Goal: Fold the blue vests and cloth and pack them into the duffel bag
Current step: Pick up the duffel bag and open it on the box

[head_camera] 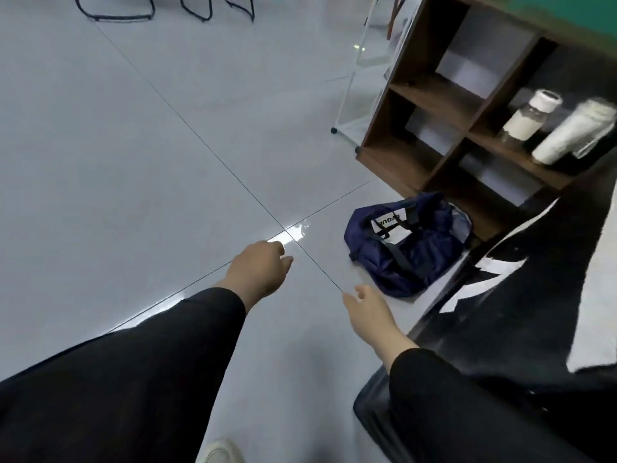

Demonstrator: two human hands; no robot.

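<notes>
1. Duffel bag (407, 242): navy blue, slumped on the pale tiled floor (133, 145) just in front of the bottom of a dark wooden shelf unit (444, 105). A white label panel with dark lettering faces up, and black straps cross its top. The end nearest the shelf appears to gape, showing a lighter lining.
2. Left hand (258, 272): extended forward over the floor, back of the hand up, fingers loosely curled. It grasps nothing and touches nothing.
3. Right hand (367, 312): extended forward toward the bag, near its closest edge but apart from it. The fingers are relaxed and slightly spread; the grip is released and empty.
4. Both forearms wear black sleeves (133, 379).
5. Shelf contents: two white, cylinder-shaped containers (531, 116) lie tilted in a right-hand compartment, side by side; the exact type cannot be determined.
6. White metal frame (354, 95): stands just left of the shelf unit, with small black feet on the floor.
7. Black chair legs (117, 10): visible at the top left edge, well apart from the bag.
8. Black surface with white markings (500, 295): fills the lower right, beside the right arm; its nature cannot be determined.
9. Light-coloured shoe (222, 451): visible at the bottom edge, on the floor.
10. Blue vests and cloth: not identifiable in this view.
</notes>
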